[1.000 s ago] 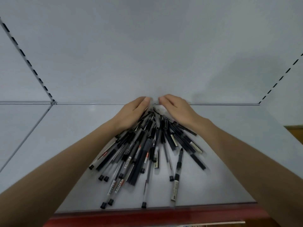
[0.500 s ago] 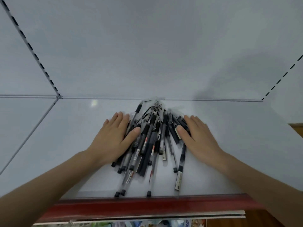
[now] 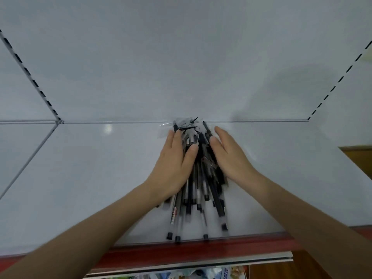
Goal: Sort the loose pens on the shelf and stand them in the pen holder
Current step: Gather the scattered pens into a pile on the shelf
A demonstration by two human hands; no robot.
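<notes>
A pile of several black and clear pens (image 3: 198, 200) lies on the white shelf (image 3: 96, 178), squeezed into a narrow bundle that points toward the back wall. My left hand (image 3: 175, 164) lies flat against the bundle's left side, its thumb resting across the pens. My right hand (image 3: 231, 156) presses flat against the right side, fingers straight. The far pen tips (image 3: 188, 125) stick out past my fingertips near the back wall, on a clear plastic wrapper. The near ends reach almost to the shelf's front edge. No pen holder is in view.
The shelf has a red front lip (image 3: 201, 252) and a white back wall (image 3: 181, 57) with slotted uprights at left (image 3: 32, 77) and right (image 3: 342, 77). Packaged goods show on a lower level (image 3: 201, 274). A wooden surface (image 3: 360, 156) sits at the right.
Both hands slid inward from the sides and pushed the fanned-out pens into a tighter, narrower bundle. The pens now lie closer to parallel and nearer the front lip.
</notes>
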